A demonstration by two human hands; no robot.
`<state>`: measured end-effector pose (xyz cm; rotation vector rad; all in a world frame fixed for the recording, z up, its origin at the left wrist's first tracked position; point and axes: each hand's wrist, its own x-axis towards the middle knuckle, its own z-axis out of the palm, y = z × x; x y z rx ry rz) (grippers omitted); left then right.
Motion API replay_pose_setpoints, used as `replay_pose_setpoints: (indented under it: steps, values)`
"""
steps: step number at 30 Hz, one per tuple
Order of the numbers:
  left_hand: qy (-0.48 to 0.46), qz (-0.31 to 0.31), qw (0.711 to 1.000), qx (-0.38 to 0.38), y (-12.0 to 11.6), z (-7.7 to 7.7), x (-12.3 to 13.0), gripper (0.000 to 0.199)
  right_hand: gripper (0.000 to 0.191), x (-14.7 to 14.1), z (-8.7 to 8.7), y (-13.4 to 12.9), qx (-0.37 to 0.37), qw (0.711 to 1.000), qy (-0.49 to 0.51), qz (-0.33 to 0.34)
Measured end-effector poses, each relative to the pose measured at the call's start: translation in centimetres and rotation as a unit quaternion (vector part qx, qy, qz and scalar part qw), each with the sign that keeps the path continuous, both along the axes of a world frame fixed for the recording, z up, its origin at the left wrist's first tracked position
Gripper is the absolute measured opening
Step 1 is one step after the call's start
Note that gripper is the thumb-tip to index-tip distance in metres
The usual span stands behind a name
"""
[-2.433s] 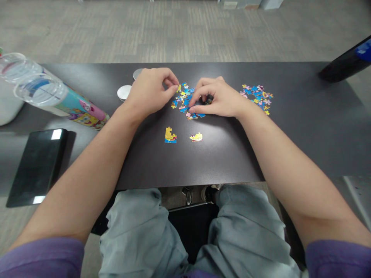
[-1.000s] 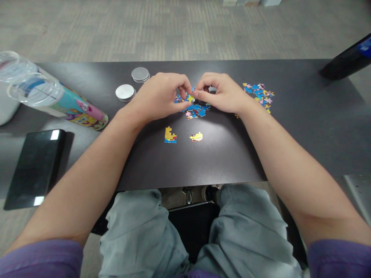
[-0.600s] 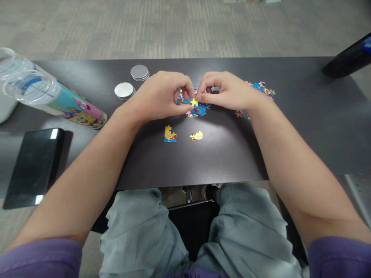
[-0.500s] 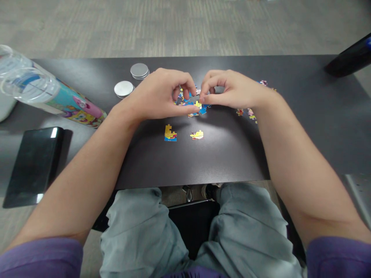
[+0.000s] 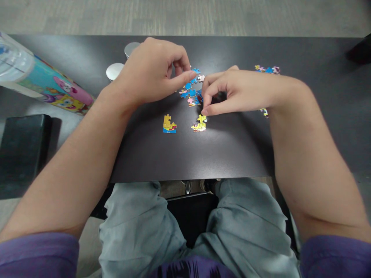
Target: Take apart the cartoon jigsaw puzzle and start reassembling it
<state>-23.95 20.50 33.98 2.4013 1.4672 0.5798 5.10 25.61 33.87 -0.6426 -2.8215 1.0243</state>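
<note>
My right hand (image 5: 232,90) pinches a yellow puzzle piece (image 5: 202,118) between thumb and finger. That piece meets the top of a small yellow-and-white puzzle section (image 5: 198,127) lying on the table. To its left lies another joined section (image 5: 169,125), yellow with a blue lower edge. My left hand (image 5: 164,69) hovers at the left of a loose pile of mostly blue puzzle pieces (image 5: 191,92), its fingers loosely curled and thumb apart, with nothing visible in it. Some of the pile is hidden behind both hands.
More puzzle pieces (image 5: 268,70) lie beyond my right wrist. On the left are a cartoon-printed tube (image 5: 62,90), a black box-like object (image 5: 23,148) and white round discs (image 5: 114,71). A dark object (image 5: 361,52) stands at the far right of the dark table (image 5: 232,154).
My right hand has come nearer and brought a yellow piece to the yellow-and-white section. My left hand has drawn slightly back from the right one. The view has shifted a little.
</note>
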Motion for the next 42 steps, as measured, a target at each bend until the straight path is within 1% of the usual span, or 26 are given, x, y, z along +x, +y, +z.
replay_pose_setpoints:
  steps: [2,3,7,12,18,21,24,27,32,36,38,39,41,42]
  values:
    - [0.018,0.009,1.000,-0.007,0.0,0.1,0.0,0.066,0.036,-0.1,0.3,-0.2,0.005,1.000,-0.017,0.001]
    - [0.021,0.011,1.000,-0.011,0.0,0.1,0.0,0.067,0.035,-0.2,0.4,-0.3,0.007,1.000,-0.025,0.000]
    - [0.009,0.010,1.000,-0.004,-0.1,0.0,0.0,0.062,0.030,-0.4,0.7,-0.5,0.011,0.999,-0.036,-0.006]
    - [0.008,-0.004,1.000,0.011,-0.2,-0.3,-0.1,0.060,0.027,-0.3,0.4,-0.6,0.015,0.999,-0.042,-0.012]
    - [0.025,-0.002,1.000,-0.004,-0.2,-0.2,0.0,0.058,0.025,-0.2,0.6,-0.5,0.021,0.998,-0.046,-0.026]
    - [0.026,0.004,1.000,-0.008,-0.2,-0.1,0.1,0.061,0.029,-0.2,0.6,-0.6,0.014,0.999,-0.044,-0.029]
    - [0.030,0.005,0.999,-0.015,-0.1,0.0,0.0,0.063,0.039,-0.4,0.4,-0.7,-0.003,0.999,-0.035,-0.024]
    - [0.034,0.004,0.999,-0.016,0.1,0.0,-0.1,0.066,0.049,-0.6,0.1,-0.6,-0.004,0.999,-0.026,-0.020]
    - [0.034,-0.002,0.999,-0.021,0.3,-0.1,-0.2,0.067,0.049,-0.9,-0.4,-0.5,0.001,1.000,-0.012,-0.007]
    - [0.026,-0.004,0.999,-0.022,0.2,-0.4,-0.1,0.061,0.048,-0.8,0.1,-0.6,-0.004,1.000,-0.008,0.004]
    - [0.006,0.006,1.000,-0.007,0.2,-0.5,-0.2,0.053,0.045,-0.5,0.5,-0.7,0.001,1.000,-0.005,-0.023]
    - [0.002,0.010,1.000,0.001,0.3,-0.6,-0.2,0.050,0.043,-0.3,0.7,-0.6,0.009,0.999,-0.001,-0.051]
    - [0.011,0.011,1.000,0.009,0.5,-0.9,-0.5,0.047,0.038,0.1,0.8,-0.2,0.044,0.990,0.011,-0.137]
    - [0.019,0.010,1.000,0.009,0.7,-1.1,-0.7,0.045,0.035,0.3,0.6,0.1,0.070,0.980,0.018,-0.187]
